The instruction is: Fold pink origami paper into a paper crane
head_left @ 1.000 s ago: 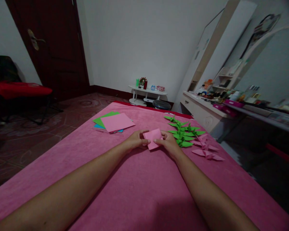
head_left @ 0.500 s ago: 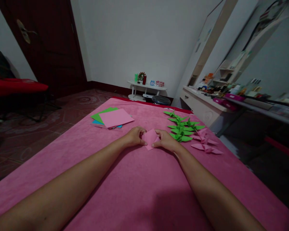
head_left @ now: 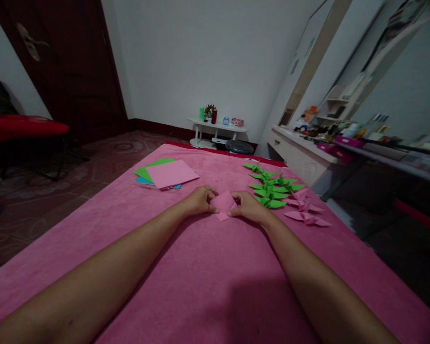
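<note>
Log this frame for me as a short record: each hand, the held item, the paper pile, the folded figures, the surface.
Left hand: grips the left side of the held paper
Right hand: grips its right side
Held item: folded pink paper, one corner pointing toward the person
Paper pile: left, beyond the left hand; pink sheet on top, green and blue showing beneath
Folded figures: right; green figures, with pink figures beside them
Surface: pink cloth

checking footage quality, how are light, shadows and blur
Head view: dim light, a broad soft shadow on the cloth at bottom, right of centre; head view: the door leans, likely wide-lens distortion; head view: bottles at right look smeared, creases on the folded pink paper hard to read.
</note>
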`<control>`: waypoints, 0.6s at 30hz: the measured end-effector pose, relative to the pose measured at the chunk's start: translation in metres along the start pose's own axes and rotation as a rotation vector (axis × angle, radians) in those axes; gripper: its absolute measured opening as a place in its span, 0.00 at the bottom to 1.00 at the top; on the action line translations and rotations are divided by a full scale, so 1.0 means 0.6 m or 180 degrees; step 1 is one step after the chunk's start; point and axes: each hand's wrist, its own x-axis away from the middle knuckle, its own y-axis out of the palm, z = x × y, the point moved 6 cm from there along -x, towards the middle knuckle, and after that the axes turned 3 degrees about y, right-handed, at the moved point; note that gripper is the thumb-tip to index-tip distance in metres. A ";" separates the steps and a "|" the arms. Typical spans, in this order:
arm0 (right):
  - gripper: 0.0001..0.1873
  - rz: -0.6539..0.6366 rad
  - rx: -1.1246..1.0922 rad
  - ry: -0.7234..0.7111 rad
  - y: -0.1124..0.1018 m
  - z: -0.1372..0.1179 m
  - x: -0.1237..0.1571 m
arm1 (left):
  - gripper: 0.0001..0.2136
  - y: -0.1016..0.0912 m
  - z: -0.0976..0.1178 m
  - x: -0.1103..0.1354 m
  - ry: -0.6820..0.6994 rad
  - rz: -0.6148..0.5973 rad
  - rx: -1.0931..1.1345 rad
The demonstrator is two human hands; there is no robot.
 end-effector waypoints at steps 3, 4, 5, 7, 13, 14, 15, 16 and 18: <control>0.06 0.0016 0.0285 0.0021 -0.005 -0.003 0.004 | 0.08 0.001 -0.004 0.000 0.0099 0.0035 -0.0017; 0.05 0.0030 0.0403 0.0007 -0.007 -0.004 0.005 | 0.08 0.002 -0.005 0.001 0.0135 0.0020 -0.0003; 0.04 0.0037 0.0516 -0.0015 -0.007 -0.006 0.005 | 0.07 0.002 -0.005 0.001 0.0170 -0.0010 0.0018; 0.02 0.0030 0.0758 -0.0074 -0.006 -0.010 0.007 | 0.06 0.002 -0.002 0.003 0.0229 -0.0072 0.0049; 0.04 0.0094 0.1545 -0.0330 0.000 -0.023 0.009 | 0.04 -0.006 0.019 0.010 0.0381 -0.0252 0.0104; 0.05 0.0096 0.1601 -0.0355 0.001 -0.025 0.010 | 0.04 -0.007 0.022 0.011 0.0412 -0.0291 0.0119; 0.06 0.0088 0.1616 -0.0361 0.003 -0.026 0.010 | 0.04 -0.006 0.023 0.011 0.0435 -0.0327 0.0130; 0.08 0.0067 0.1598 -0.0355 0.004 -0.026 0.011 | 0.04 -0.006 0.024 0.012 0.0451 -0.0356 0.0132; 0.12 -0.0023 0.1521 -0.0343 0.008 -0.027 0.011 | 0.05 -0.004 0.023 0.012 0.0473 -0.0407 0.0100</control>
